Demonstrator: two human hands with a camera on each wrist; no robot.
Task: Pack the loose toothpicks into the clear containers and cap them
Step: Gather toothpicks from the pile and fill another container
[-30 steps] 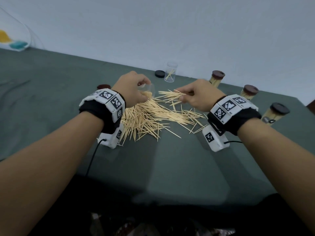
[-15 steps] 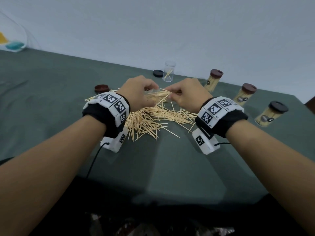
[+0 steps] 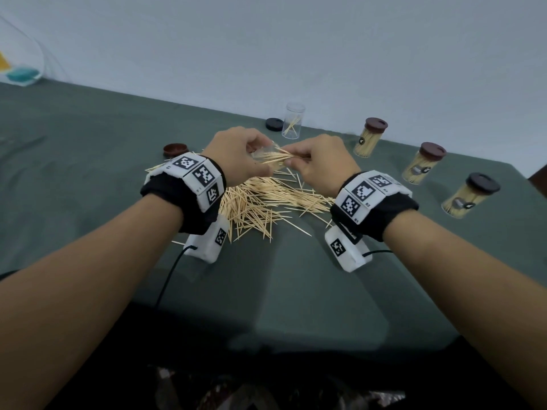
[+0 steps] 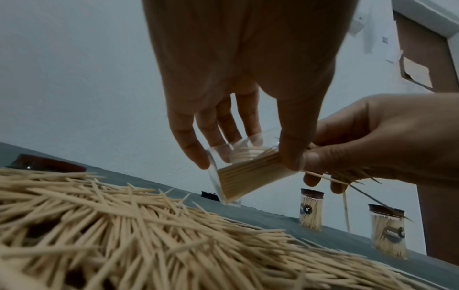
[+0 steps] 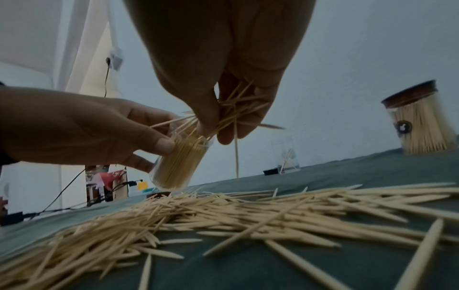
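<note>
While the left hand point(image 3: 236, 156) curls fingers and thumb round a small clear plastic cylinder point(image 4: 248, 172), tilted and partly filled, the right hand point(image 3: 321, 164) pinches a bundle of pale wooden toothpicks point(image 5: 233, 113) at its open mouth. Both hover above the loose toothpick pile point(image 3: 266, 202) on the green tablecloth point(image 3: 88, 173), capped full containers point(image 3: 370, 137) standing well apart along the far right edge.

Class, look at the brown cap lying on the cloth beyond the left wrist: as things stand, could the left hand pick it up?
Probably not yet. The left hand grips the tilted clear container while the right hand feeds toothpicks into it. Nothing blocks the brown cap; the hand is simply occupied.
</note>
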